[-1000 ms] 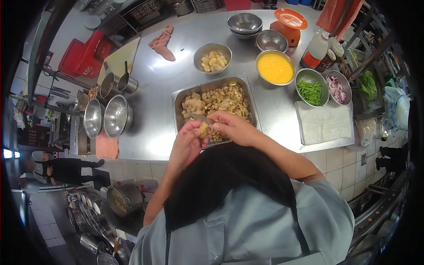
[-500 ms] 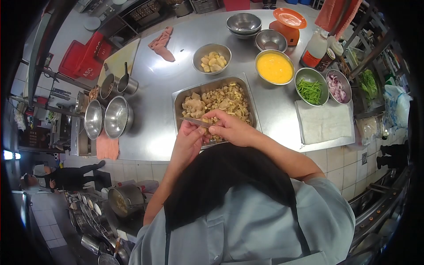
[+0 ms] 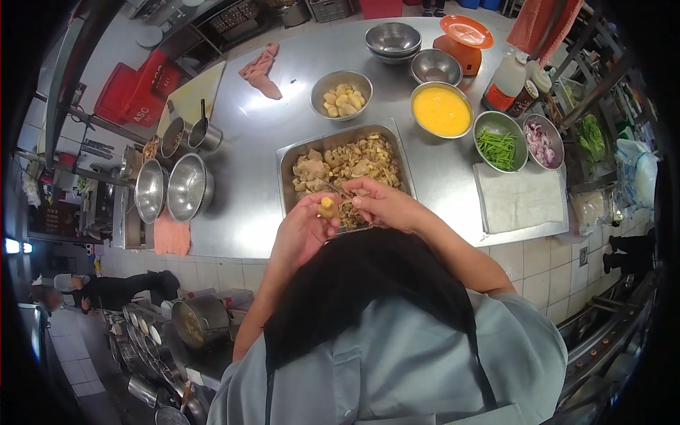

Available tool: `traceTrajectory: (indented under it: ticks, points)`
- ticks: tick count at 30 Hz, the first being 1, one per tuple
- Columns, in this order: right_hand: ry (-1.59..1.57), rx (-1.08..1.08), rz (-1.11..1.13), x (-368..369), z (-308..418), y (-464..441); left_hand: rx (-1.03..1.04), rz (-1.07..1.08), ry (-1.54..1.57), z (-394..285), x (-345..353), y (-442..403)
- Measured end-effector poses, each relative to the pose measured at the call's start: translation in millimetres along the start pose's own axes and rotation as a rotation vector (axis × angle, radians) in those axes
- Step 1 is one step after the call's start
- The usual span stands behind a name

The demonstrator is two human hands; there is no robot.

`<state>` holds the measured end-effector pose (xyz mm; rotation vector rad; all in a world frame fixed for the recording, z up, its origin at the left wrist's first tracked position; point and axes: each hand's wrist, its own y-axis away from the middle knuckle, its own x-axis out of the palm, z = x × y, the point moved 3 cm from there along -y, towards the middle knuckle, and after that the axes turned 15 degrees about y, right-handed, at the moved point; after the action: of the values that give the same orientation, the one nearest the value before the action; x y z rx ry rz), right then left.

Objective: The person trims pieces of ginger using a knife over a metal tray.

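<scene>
My left hand [image 3: 306, 218] is closed around a piece of ginger [image 3: 327, 206], whose bright yellow cut end faces up. In my right hand [image 3: 382, 204] is a small knife [image 3: 336, 188], its thin blade pointing left just above the ginger. Both hands are over the near side of a deep steel tray [image 3: 285, 170]. Knobbly unpeeled ginger [image 3: 309, 168] lies at the tray's left, with brownish peelings and scraps [image 3: 365, 156] over the rest. Beyond the tray stands a steel bowl [image 3: 319, 85] with pale yellow peeled pieces in it.
To the right are bowls of yellow liquid [image 3: 442, 110], cut green vegetable [image 3: 497, 147] and sliced onion [image 3: 540, 145], and a white cloth [image 3: 520, 195]. An orange scale [image 3: 460, 53] and stacked bowls [image 3: 392, 39] stand behind. Steel bowls [image 3: 188, 188] sit left; another person [image 3: 117, 290] stands beyond.
The knife has come off the ginger as my right hand shifted slightly right. My left hand has turned, so the ginger's yellow cut end now shows.
</scene>
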<state>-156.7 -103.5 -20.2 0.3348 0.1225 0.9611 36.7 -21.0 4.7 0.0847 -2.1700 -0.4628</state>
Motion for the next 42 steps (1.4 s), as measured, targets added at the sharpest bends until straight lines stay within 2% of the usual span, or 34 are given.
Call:
traceTrajectory:
  ticks: [6, 12, 15, 18, 22, 30, 33, 36, 39, 42]
  points:
    - [-0.034, -0.014, -0.015, 4, 11, 7, 0.013, 0.054, 0.026, 4, -21, -3]
    - [0.226, -0.177, -0.058, 16, 27, 8, 0.054, 0.048, 0.076, 6, -25, -4]
    - [0.38, -0.411, -0.14, 25, 19, 1, 0.072, 0.086, 0.107, 6, -24, -6]
    - [0.421, -0.308, -0.109, 25, 28, 8, 0.1, 0.083, 0.081, 4, -8, -1]
    - [0.414, -0.332, -0.096, 25, 39, 13, 0.109, 0.102, -0.053, 4, -10, 1]
    - [0.393, -0.351, -0.039, 21, 33, 13, 0.146, 0.134, -0.112, 3, -11, 7]
    - [0.467, -0.248, -0.053, 17, 26, 11, 0.111, 0.164, -0.134, 1, -16, 10]
    - [0.445, -0.374, -0.123, 18, 23, 12, 0.099, 0.129, -0.168, 1, -16, 14]
    - [0.562, -0.433, -0.19, 17, 20, 9, 0.155, 0.078, -0.212, 4, -13, 14]
    - [0.515, -0.434, -0.183, 15, 15, 6, 0.175, 0.056, -0.339, 4, -12, 13]
